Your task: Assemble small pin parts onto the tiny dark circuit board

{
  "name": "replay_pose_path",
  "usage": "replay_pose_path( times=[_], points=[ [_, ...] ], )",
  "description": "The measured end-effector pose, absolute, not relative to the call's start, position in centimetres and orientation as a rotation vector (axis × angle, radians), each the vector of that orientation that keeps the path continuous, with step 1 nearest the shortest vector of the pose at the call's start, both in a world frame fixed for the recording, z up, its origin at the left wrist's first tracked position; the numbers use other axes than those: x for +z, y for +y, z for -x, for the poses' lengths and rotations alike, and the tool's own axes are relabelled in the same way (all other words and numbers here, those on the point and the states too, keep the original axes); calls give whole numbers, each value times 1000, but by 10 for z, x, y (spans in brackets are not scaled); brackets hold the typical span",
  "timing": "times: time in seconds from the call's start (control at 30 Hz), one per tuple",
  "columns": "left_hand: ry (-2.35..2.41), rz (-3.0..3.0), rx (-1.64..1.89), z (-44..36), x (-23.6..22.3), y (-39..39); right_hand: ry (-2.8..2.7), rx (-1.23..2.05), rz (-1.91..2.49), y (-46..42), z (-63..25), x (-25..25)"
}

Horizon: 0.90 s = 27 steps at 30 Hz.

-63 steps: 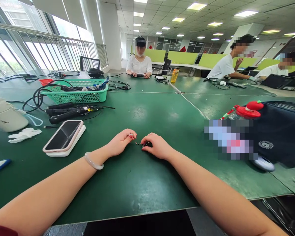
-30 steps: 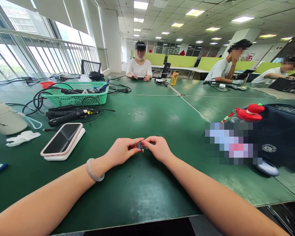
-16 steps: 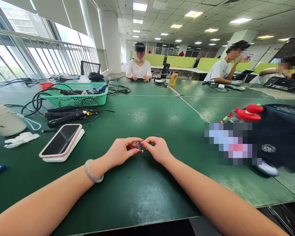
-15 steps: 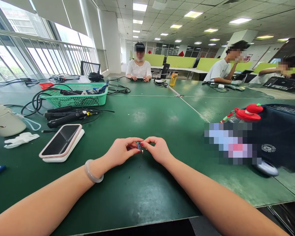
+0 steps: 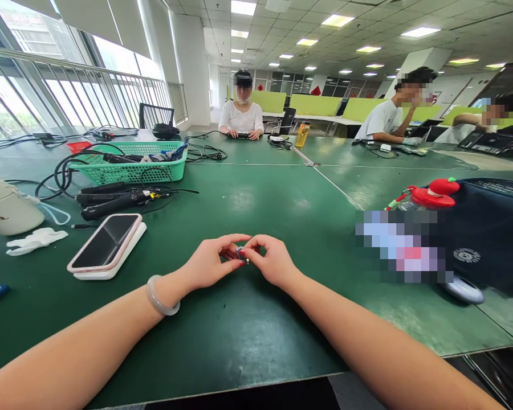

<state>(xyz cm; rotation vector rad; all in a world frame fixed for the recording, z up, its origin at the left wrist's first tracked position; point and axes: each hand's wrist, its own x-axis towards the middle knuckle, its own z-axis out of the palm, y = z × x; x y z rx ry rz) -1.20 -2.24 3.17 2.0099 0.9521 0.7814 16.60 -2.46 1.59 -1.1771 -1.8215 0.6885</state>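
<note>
Above the green table, close in front of me, both hands meet around a small blue-grey circuit board [image 5: 240, 251]. My left hand [image 5: 207, 261] pinches its left side between thumb and fingers and wears a pale bangle [image 5: 162, 296] at the wrist. From the other side, my right hand [image 5: 273, 259] has thumb and index finger closed on the board's right edge. Much of the board is hidden behind the fingertips. A tiny pale bit shows just below the right thumb; I cannot make out what it is.
To the left lie a phone [image 5: 106, 242] on a white box, black-handled tools [image 5: 115, 202], a tissue [image 5: 36, 241] and a green basket [image 5: 145, 171]. On the right are a dark bag [image 5: 487, 228] and a red-lidded bottle [image 5: 434, 196]. A person [image 5: 241, 117] sits opposite; others sit at right.
My right thumb and fingers have shifted slightly left over the circuit board, covering more of it. My left hand stays almost in place.
</note>
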Motion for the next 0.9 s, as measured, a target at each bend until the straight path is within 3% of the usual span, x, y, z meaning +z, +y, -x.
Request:
replay_pose_path(
  times=[0.3,0.9],
  points=[
    [1081,-2184,770,15,32,-19,-1881,706,1217,-17,-177,17],
    [1265,-2076,660,19,19,-3,-2426,287,1277,-6,-187,6]
  ],
)
